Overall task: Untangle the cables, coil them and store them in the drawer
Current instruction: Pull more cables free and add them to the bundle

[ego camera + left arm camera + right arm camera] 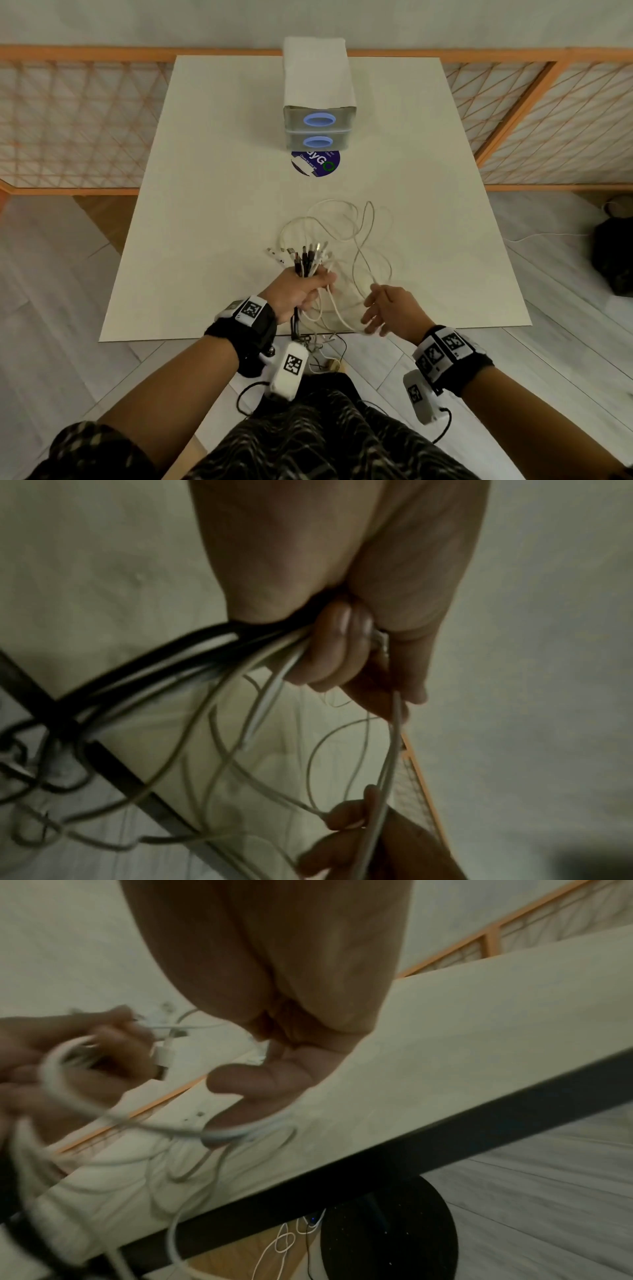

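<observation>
My left hand [301,291] grips a bundle of white and black cables [310,255] above the table's near edge, with the connector ends sticking up out of the fist. Their white loops [356,233] lie spread on the table behind it, and the black strands [154,664] hang down over the edge. My right hand [383,308] hovers just to the right with fingers spread; one white cable [222,1133] runs across its fingertips [240,1096]. A white two-drawer unit [318,89] stands at the table's far middle, both blue-handled drawers closed.
A round purple sticker [315,162] lies in front of the drawer unit on the white table [205,205]. An orange lattice fence [68,120] surrounds the table's far side. A black bag [613,253] sits on the floor to the right. More cables [284,1240] lie beside the black table base [387,1231].
</observation>
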`<action>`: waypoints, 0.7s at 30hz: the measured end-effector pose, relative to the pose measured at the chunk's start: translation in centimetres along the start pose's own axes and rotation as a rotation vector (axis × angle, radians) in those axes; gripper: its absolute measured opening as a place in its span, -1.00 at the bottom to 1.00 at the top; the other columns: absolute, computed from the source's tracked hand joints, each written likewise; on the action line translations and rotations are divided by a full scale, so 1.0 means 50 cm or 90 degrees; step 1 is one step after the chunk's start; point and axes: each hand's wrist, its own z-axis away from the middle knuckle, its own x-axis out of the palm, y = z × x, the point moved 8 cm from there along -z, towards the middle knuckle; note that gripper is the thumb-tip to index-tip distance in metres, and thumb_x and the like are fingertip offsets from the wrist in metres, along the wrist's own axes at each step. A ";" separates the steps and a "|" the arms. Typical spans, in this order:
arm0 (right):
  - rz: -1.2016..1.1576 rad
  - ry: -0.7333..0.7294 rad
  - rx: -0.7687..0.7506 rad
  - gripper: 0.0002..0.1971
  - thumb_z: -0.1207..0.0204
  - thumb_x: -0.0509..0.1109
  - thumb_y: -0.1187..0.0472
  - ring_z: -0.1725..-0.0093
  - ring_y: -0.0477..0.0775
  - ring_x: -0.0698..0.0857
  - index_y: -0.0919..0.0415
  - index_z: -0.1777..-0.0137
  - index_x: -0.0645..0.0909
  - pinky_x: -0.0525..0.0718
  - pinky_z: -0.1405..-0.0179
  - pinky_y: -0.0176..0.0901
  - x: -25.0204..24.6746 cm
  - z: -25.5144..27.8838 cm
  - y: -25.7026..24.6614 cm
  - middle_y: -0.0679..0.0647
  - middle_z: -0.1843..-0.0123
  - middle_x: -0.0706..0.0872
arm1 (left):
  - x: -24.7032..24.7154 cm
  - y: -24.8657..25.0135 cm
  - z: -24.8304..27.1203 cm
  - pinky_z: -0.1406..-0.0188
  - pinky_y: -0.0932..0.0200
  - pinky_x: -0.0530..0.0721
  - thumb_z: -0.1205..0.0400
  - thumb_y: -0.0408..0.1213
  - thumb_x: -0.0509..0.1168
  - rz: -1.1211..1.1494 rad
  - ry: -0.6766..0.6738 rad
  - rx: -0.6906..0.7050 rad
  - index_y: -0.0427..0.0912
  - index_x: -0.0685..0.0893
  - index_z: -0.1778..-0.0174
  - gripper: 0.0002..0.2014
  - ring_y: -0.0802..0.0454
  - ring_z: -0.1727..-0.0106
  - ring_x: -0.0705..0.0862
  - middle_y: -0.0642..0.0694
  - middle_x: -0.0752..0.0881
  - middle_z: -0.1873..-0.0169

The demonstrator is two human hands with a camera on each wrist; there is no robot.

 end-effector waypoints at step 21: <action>0.711 -0.099 -0.349 -0.56 -0.62 0.07 -0.08 -0.45 0.19 0.46 0.05 -0.39 0.52 0.50 -0.40 0.08 0.033 0.036 -0.040 0.14 -0.52 0.43 | 0.039 0.130 0.126 0.68 0.35 0.25 -0.64 -0.04 0.24 -0.081 -0.158 0.083 -0.08 0.62 0.46 -0.64 0.19 0.66 0.18 0.04 0.23 0.64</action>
